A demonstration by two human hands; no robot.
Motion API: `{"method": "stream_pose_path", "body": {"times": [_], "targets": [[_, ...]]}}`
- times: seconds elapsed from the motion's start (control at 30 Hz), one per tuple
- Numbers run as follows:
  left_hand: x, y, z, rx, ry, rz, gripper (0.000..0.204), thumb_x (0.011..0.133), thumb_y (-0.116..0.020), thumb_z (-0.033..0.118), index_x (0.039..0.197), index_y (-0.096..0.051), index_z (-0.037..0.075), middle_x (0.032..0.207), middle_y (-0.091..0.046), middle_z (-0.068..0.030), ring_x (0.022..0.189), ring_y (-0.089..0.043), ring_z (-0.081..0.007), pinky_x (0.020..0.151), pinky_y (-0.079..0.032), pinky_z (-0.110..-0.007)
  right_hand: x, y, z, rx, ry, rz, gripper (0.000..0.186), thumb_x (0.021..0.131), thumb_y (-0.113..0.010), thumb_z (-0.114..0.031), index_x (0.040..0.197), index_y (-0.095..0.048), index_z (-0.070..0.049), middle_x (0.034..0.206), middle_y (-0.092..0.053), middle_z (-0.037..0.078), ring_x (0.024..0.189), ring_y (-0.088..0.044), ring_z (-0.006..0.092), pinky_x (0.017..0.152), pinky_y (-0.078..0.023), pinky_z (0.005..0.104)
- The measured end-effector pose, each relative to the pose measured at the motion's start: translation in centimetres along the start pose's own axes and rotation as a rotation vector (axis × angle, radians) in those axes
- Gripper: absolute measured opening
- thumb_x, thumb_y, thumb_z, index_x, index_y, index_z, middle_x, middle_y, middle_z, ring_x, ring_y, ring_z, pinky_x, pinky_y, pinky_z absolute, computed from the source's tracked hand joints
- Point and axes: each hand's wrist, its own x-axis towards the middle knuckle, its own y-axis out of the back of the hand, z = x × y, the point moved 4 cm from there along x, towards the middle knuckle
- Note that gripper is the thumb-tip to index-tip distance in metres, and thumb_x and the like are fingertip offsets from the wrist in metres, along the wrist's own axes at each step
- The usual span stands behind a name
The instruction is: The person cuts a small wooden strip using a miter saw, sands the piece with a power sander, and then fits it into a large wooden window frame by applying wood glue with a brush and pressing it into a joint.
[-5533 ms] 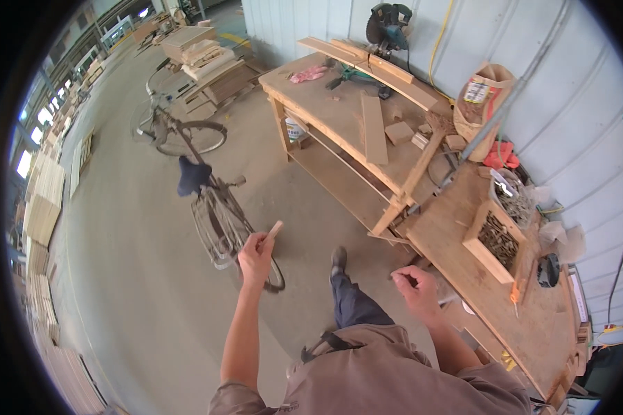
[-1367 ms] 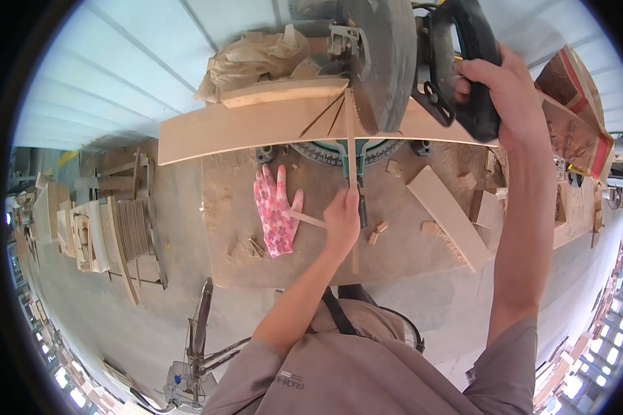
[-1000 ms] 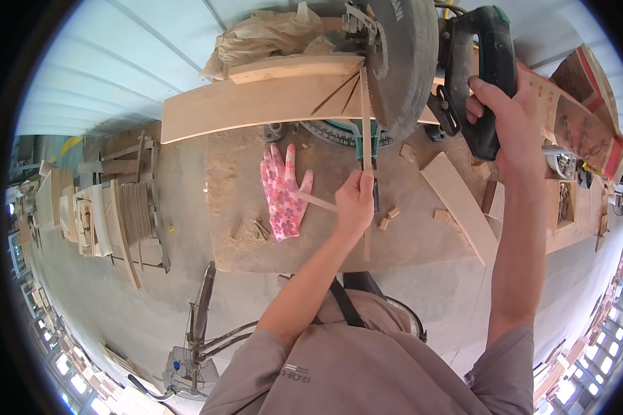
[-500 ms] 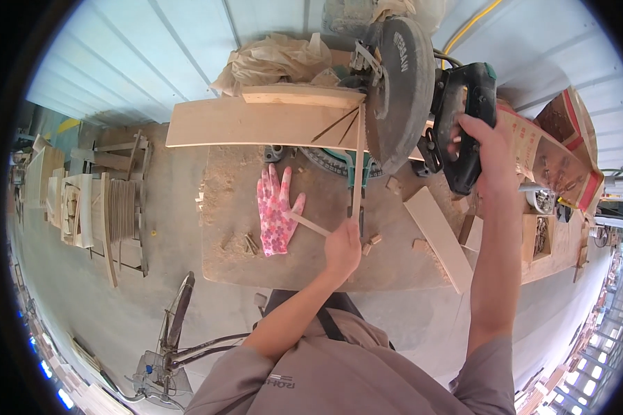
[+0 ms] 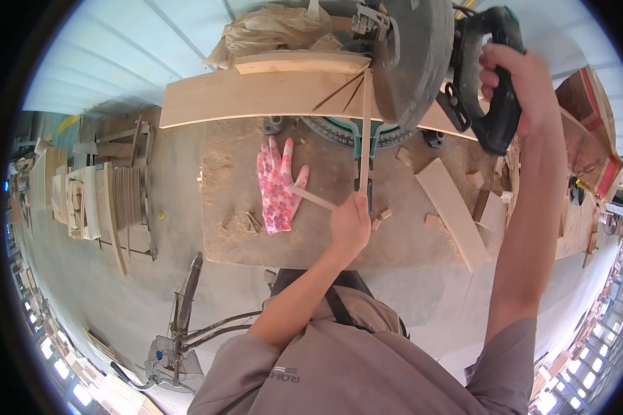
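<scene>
My left hand point(image 5: 349, 225) is closed on a thin wooden strip point(image 5: 365, 155), upright in the picture, pointing toward the saw blade. Another short strip point(image 5: 315, 199) sticks out leftward from that hand across a pink floral glove point(image 5: 275, 197) lying on the bench. My right hand point(image 5: 522, 83) grips the black handle point(image 5: 498, 124) of a miter saw, whose grey blade guard point(image 5: 422, 69) is beside the strip's far end. A wide board point(image 5: 221, 104) lies across the green saw base point(image 5: 336, 135), with a narrower wood piece point(image 5: 298, 63) along its back.
The bench point(image 5: 235, 249) carries sawdust, small offcuts point(image 5: 381, 218) and a plank point(image 5: 450, 214). A crumpled bag point(image 5: 263, 38) and a paper sack point(image 5: 588, 138) stand by the wall point(image 5: 118, 55). Stacked wood point(image 5: 118, 207) is at left; a bicycle point(image 5: 187, 304) stands near me.
I have moved from walking beside the bench to facing the saw, right hand on its handle. Over the last second both hands held their grips, shifting only slightly.
</scene>
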Motion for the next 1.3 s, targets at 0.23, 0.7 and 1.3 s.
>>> {"method": "stream_pose_path", "body": {"times": [0.23, 0.7, 1.3], "targets": [[-0.2, 0.0, -0.3, 0.033, -0.018, -0.001, 0.038, 0.104, -0.035, 0.033, 0.090, -0.058, 0.005, 0.074, -0.061, -0.0214, 0.074, -0.059, -0.0461, 0.065, -0.044, -0.054, -2.4, -1.3, 0.9, 0.020, 0.017, 0.072, 0.010, 0.079, -0.060, -0.009, 0.076, -0.054, -0.001, 0.067, -0.052, 0.003, 0.053, -0.050, 0.0110, 0.048, -0.043, 0.0273], [-0.1, -0.2, -0.3, -0.010, -0.018, 0.006, 0.036, 0.103, -0.037, 0.032, 0.091, -0.058, 0.006, 0.075, -0.062, -0.0219, 0.075, -0.059, -0.0470, 0.066, -0.045, -0.055, -2.9, -1.6, 1.5, 0.089, -0.002, 0.086, 0.007, 0.079, -0.060, -0.004, 0.082, -0.054, -0.001, 0.069, -0.053, 0.004, 0.053, -0.051, 0.0119, 0.047, -0.044, 0.0288], [-0.1, -0.5, -0.3, 0.003, 0.001, -0.023, 0.039, 0.102, -0.035, 0.034, 0.089, -0.057, 0.004, 0.077, -0.062, -0.0250, 0.077, -0.059, -0.0497, 0.067, -0.045, -0.058, -3.7, -2.1, 2.5, 0.105, 0.005, 0.115, 0.007, 0.080, -0.059, -0.003, 0.082, -0.053, -0.002, 0.069, -0.053, 0.004, 0.052, -0.051, 0.0123, 0.047, -0.044, 0.0293]]}}
